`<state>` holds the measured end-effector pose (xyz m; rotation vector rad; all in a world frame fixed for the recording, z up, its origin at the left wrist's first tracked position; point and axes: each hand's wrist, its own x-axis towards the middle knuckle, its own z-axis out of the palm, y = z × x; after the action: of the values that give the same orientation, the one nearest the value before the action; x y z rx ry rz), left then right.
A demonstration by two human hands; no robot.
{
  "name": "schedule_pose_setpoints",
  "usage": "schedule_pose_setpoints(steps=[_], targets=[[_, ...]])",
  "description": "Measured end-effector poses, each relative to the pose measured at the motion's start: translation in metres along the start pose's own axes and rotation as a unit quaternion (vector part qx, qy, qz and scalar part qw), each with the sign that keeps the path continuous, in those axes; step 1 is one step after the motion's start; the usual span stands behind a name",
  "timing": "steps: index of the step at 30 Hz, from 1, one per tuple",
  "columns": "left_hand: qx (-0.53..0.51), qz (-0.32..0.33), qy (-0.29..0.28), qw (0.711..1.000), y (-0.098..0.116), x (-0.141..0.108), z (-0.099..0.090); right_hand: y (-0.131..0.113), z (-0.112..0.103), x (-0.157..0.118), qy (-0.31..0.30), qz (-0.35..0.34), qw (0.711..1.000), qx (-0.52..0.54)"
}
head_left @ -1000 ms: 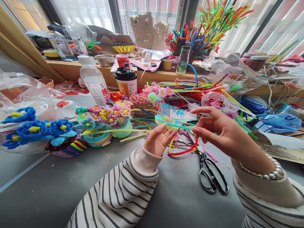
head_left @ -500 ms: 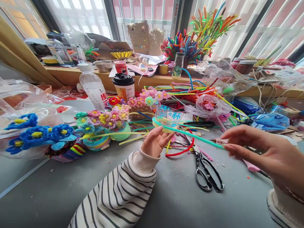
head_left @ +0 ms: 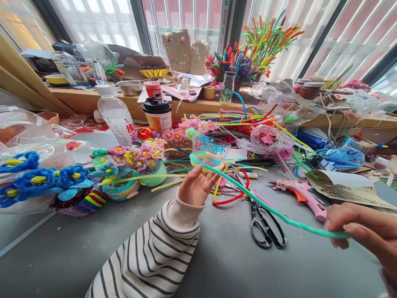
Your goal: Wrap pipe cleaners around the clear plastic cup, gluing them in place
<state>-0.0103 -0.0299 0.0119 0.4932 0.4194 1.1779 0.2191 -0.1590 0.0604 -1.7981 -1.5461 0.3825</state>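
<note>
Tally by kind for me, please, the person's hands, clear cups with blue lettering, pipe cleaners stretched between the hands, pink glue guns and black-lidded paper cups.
Hands: 2, left hand and right hand
Blue-lettered clear cup: 1
Stretched mint-green pipe cleaner: 1
Pink glue gun: 1
Black-lidded paper cup: 1
Total: 6

The right hand (head_left: 372,240) has drawn the turquoise pipe cleaner (head_left: 275,212) farther out rightward.

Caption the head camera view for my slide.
Left hand holding a clear, printed plastic cup; right hand pinching a long, fuzzy turquoise pipe cleaner.
</note>
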Motion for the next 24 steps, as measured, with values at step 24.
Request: schedule_pose_setpoints(steps=[24], targets=[[-0.098,0.036,0.11,0.988,0.001,0.014,-0.009,0.122,0.03,0.063,-0.021,0.186,0.934,-0.305]])
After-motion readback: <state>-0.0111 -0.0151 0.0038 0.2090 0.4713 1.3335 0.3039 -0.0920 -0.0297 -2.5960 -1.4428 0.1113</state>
